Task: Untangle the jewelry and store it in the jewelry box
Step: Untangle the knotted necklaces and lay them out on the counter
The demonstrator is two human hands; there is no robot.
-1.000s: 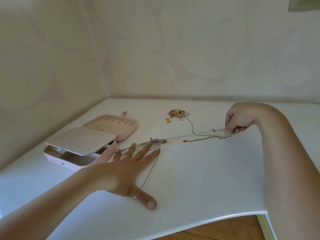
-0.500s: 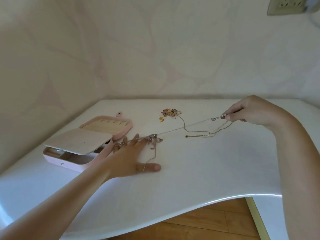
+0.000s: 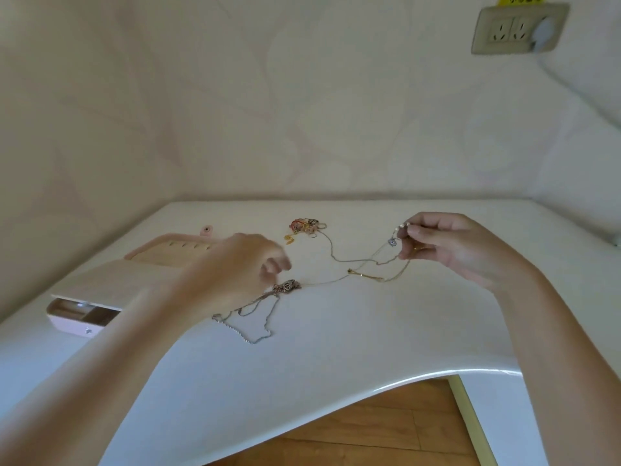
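Currently the right hand pinches the fine chains at their right end, above the table. The left hand, blurred, grip indeterminate, hovers over the knot right of the jewelry box. Light, limp, kink-prone: hold beside the knot.

Glossy smooth white table, thin metal chains, matt pink jewelry box, wood floor
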